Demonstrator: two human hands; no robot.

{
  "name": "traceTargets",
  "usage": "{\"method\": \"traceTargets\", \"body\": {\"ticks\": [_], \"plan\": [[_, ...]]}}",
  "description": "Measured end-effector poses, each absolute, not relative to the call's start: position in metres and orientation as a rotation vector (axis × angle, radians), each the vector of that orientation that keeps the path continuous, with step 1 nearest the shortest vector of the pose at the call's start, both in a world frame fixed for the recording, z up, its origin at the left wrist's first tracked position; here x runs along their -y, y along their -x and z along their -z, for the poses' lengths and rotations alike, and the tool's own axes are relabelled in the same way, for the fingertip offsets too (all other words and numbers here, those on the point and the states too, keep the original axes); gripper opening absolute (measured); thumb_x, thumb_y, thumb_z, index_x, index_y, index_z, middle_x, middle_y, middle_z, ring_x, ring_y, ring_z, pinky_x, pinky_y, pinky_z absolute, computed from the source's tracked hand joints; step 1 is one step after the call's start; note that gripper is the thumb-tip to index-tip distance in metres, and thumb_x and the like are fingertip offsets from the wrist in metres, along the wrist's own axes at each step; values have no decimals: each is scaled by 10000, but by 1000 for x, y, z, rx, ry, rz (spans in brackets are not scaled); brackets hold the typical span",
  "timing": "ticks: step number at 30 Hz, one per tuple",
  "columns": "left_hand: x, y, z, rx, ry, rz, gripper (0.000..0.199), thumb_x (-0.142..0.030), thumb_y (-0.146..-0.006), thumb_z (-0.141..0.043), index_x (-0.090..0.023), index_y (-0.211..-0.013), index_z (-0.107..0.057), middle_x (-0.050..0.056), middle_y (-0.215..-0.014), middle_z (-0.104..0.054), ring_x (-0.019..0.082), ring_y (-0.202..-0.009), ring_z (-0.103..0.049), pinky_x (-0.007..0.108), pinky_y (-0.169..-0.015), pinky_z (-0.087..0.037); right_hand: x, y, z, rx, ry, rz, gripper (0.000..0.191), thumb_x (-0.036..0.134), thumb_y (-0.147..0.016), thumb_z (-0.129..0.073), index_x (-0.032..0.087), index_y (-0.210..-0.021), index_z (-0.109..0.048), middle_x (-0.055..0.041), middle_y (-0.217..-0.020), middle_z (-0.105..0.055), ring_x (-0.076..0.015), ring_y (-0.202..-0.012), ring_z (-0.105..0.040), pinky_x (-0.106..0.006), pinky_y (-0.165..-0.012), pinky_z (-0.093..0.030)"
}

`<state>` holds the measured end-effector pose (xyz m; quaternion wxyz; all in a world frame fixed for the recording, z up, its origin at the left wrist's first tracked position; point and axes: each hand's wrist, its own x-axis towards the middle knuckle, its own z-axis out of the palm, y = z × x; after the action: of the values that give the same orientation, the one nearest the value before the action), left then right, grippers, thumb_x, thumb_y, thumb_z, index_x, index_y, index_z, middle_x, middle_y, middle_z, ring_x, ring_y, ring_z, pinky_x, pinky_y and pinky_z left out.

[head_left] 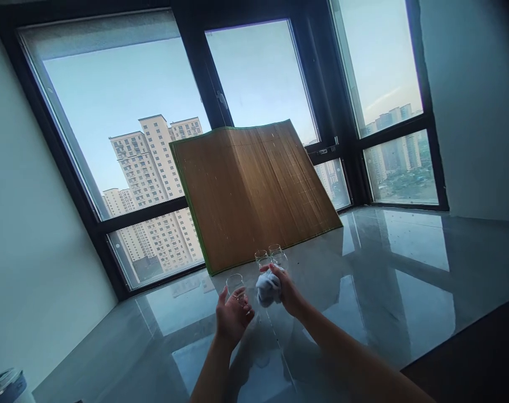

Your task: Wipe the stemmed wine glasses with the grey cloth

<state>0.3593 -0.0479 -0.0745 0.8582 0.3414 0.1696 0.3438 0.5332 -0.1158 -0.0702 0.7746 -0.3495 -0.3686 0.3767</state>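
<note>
Two clear glasses (262, 257) stand side by side just in front of the brown mat (258, 190), near the middle of its lower edge. We cannot see how they meet the tiled ledge (389, 268), because our right grip (284, 288) partly covers them. That grip is clenched round a white cloth (268, 291), in front of the mat's middle; we judge it is bunched so that one palm can contain it without loose corners trailing. Our left grip (234, 320) has hold of a third glass (235, 279), in front of the mat's left part. Thumb and fingers come from opposite sides, probably to steady a smooth wall; whether its base touches the ledge, we cannot tell. The mat appears to lean back against the window frame (202, 67), and that slant seems to be what props it up. Well apart from the mat, toward us on its left, sits a pale container (11, 385).
</note>
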Motion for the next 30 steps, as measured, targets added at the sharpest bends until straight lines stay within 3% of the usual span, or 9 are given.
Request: {"method": "traceTargets", "body": {"ticks": [5, 11, 17, 20, 22, 26, 30], "plan": [[60, -369, 79, -320, -810, -572, 379, -488, -928, -545, -168, -1129, -564, 34, -774, -597, 156, -633, -578, 262, -579, -434, 114, -531, 67, 872, 847, -400, 364, 503, -807, -608, 187, -627, -607, 7, -587, -516, -139, -562, -456, -269, -548, -372], [60, -372, 81, -307, -823, -592, 395, -461, -901, -597, -202, -1185, -507, 34, -841, -602, 129, -639, -578, 217, -561, -436, 117, -535, 67, 830, 854, -179, 280, 364, -833, -528, 200, -612, -577, 4, -575, -524, -145, -553, -460, -274, -545, -366], [46, -369, 90, -450, -1112, -644, 506, -503, -846, -654, -211, -1246, -551, 94, -1132, -638, 129, -659, -640, 184, -445, -368, 112, -577, 71, 689, 937, 39, 272, 373, -820, -500, 218, -603, -551, 2, -575, -541, -157, -556, -491, -274, -564, -377], [40, -372, 100, -594, -1367, -814, 528, -488, -737, -768, -200, -1154, -621, 58, -1021, -657, 97, -511, -582, 187, -380, -288, 112, -610, 79, 516, 1077, 129, 319, 442, -836, -483, 233, -606, -555, -15, -574, -559, -181, -571, -520, -279, -572, -378], [39, -375, 106, -649, -1534, -965, 512, -414, -664, -841, -182, -1085, -664, 10, -854, -641, 84, -466, -528, 200, -408, -315, 113, -627, 87, 441, 1258, 138, 346, 463, -858, -432, 243, -628, -566, -42, -607, -608, -200, -604, -562, -280, -581, -385], [42, -375, 113, -708, -1710, -1081, 347, -303, -607, -895, -166, -877, -726, 0, -674, -603, 126, -544, -504, 227, -531, -369, 109, -639, 102, 388, 1489, 120, 357, 462, -867, -389, 246, -659, -584, -91, -688, -693, -235, -692, -630, -283, -601, -396], [47, -372, 114, -692, -1913, -1024, 210, -303, -614, -893, -213, -685, -717, 41, -744, -625, 214, -745, -556, 273, -692, -435, 104, -642, 110, 368, 1579, 72, 346, 470, -845, -412, 245, -685, -621, -117, -745, -727, -263, -744, -663, -289, -605, -401]]}}
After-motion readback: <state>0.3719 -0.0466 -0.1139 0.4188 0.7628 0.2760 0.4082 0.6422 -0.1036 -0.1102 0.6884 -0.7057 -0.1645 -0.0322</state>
